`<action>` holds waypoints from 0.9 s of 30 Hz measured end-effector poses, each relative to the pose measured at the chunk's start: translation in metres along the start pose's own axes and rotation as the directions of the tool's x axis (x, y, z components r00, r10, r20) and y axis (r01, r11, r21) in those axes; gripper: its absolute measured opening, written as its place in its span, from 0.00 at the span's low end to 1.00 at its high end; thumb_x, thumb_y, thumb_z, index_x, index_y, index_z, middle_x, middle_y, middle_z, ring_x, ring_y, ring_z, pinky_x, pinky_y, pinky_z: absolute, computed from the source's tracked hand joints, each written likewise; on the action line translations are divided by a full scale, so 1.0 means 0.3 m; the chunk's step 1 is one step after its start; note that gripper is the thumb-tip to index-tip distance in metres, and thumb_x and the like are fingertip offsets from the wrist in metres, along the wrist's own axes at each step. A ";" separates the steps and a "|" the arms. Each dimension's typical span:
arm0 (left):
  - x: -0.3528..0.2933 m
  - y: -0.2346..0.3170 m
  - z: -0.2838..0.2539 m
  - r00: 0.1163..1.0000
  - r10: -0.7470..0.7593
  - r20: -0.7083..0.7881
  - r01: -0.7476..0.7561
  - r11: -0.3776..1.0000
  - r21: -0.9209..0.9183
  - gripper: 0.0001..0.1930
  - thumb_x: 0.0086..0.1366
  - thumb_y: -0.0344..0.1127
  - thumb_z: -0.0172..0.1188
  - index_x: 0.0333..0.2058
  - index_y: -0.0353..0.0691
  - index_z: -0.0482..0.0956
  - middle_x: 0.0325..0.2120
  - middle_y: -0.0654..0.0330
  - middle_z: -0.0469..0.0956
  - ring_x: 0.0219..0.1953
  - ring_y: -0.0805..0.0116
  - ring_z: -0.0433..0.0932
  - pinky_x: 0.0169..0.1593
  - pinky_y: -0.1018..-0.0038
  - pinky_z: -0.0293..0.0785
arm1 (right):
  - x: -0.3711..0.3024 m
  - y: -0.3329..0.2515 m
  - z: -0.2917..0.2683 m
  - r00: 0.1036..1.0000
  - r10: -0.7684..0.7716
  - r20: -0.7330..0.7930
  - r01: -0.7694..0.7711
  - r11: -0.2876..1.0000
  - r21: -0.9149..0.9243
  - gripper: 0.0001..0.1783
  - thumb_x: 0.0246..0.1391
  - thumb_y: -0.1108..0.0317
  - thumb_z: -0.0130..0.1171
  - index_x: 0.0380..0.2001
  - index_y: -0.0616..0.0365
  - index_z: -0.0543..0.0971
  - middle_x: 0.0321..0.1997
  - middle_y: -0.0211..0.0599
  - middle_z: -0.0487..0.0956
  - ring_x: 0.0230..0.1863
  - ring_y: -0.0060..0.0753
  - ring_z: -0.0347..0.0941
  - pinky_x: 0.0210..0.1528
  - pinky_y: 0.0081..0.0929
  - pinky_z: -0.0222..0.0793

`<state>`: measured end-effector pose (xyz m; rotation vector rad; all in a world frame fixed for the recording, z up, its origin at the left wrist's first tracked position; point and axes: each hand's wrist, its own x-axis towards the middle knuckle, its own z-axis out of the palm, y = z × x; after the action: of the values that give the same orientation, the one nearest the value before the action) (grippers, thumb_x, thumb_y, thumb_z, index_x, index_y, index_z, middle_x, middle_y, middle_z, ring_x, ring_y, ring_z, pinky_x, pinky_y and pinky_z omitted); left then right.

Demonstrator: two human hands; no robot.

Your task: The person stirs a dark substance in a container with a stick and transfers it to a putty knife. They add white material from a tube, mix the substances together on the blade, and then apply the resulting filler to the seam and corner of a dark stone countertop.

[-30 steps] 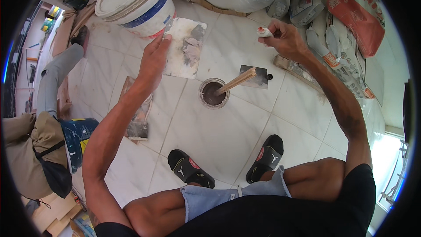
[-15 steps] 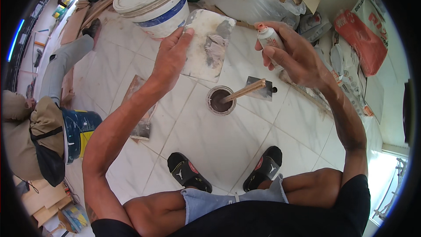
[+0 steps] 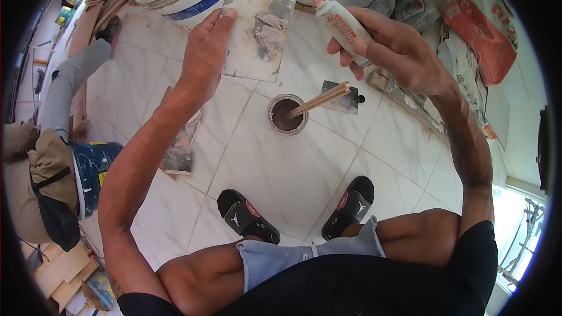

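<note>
My left hand [image 3: 206, 52] grips a flat white board [image 3: 243, 52] by its left edge, thumb on top. A dab of pale pinkish-grey paste [image 3: 270, 32] sits on the board, among dark grey smears. My right hand [image 3: 404, 52] is wrapped round a white squeeze tube [image 3: 342, 29] with red print. The tube's reddish tip points up and left toward the board, apart from it. On the floor below stands an open round tin [image 3: 287, 127] of dark brown-grey stuff, a wooden stick [image 3: 321, 98] leaning in it. A flat metal scraper blade [image 3: 346, 103] lies beside it.
A large white lidded bucket [image 3: 193, 3] stands behind the board. Red and white bags [image 3: 483, 38] lean at the right. A smeared panel [image 3: 178, 146] lies under my left forearm. At the left, a person in grey trousers [image 3: 70, 82] is beside a dark blue bucket [image 3: 96, 169].
The tube has turned in my right hand and come closer to the board, so its printed side now shows. The board sits further left and higher in view.
</note>
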<state>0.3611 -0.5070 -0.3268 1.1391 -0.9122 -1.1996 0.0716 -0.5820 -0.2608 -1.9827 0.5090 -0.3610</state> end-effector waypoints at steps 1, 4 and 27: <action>0.001 -0.003 -0.001 1.000 0.001 -0.002 -0.001 1.000 0.001 0.21 0.73 0.45 0.54 0.56 0.35 0.73 0.48 0.62 0.80 0.46 0.76 0.80 0.48 0.76 0.79 | 0.001 0.016 0.010 1.000 -0.002 0.001 0.002 1.000 0.000 0.28 0.70 0.61 0.48 0.67 0.66 0.63 0.47 0.44 0.80 0.46 0.30 0.78 0.49 0.30 0.78; 0.003 -0.013 -0.003 1.000 0.005 0.010 -0.005 1.000 0.004 0.21 0.73 0.45 0.54 0.56 0.35 0.73 0.48 0.62 0.80 0.46 0.76 0.80 0.49 0.76 0.79 | 0.006 0.029 0.032 0.995 -0.067 -0.079 0.077 0.988 0.130 0.25 0.70 0.67 0.46 0.66 0.66 0.64 0.47 0.44 0.81 0.46 0.31 0.80 0.50 0.30 0.78; -0.011 -0.011 0.007 0.983 0.176 0.048 -0.182 0.956 0.230 0.16 0.77 0.42 0.48 0.47 0.35 0.79 0.34 0.68 0.80 0.35 0.85 0.73 0.40 0.82 0.73 | 0.044 0.051 0.061 0.990 0.084 -0.113 -0.112 0.958 -0.266 0.20 0.68 0.59 0.49 0.53 0.64 0.70 0.39 0.40 0.82 0.41 0.29 0.81 0.43 0.27 0.74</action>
<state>0.3580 -0.5040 -0.3295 1.1999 -1.1753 -0.9798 0.0885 -0.5806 -0.2820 -2.2010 0.7521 -0.3442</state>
